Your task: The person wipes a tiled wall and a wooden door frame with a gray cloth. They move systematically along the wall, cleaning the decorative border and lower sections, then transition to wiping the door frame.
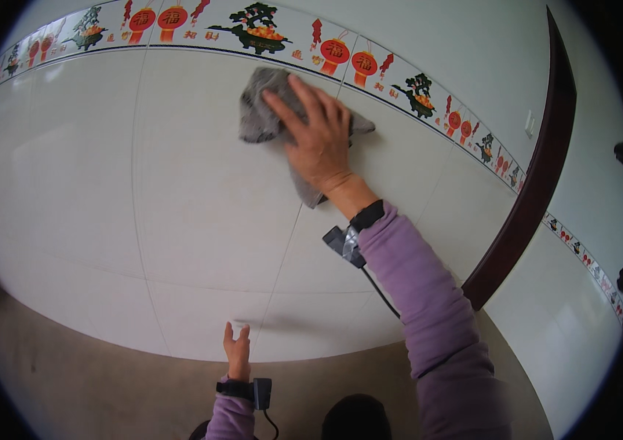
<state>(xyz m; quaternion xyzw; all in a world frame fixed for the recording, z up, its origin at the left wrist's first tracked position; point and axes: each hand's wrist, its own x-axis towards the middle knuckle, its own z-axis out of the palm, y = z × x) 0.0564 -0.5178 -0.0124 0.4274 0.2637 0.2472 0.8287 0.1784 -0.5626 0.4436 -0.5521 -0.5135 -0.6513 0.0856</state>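
Note:
My right hand [320, 135] presses a grey cloth [261, 107] flat to the white wall tiles [207, 181], just under a decorated border strip. Folds of the cloth stick out left of the fingers, right of the hand and below the palm. Lower down, my left hand [238, 349] is held near the bottom of the tiled wall with thumb and fingers apart and nothing in it. Whether its fingertips touch the tile cannot be made out. Each wrist wears a black strap with a small cabled device, one by the right wrist [344, 245] and one by the left [262, 393].
The border strip [251, 30] bears red lanterns, potted trees and writing. A dark wooden frame [537, 165] rises at right, with a wall switch [530, 124] beside it and more tiled wall beyond. Below runs the brown floor [124, 396]; a dark shoe [356, 418] shows at the bottom.

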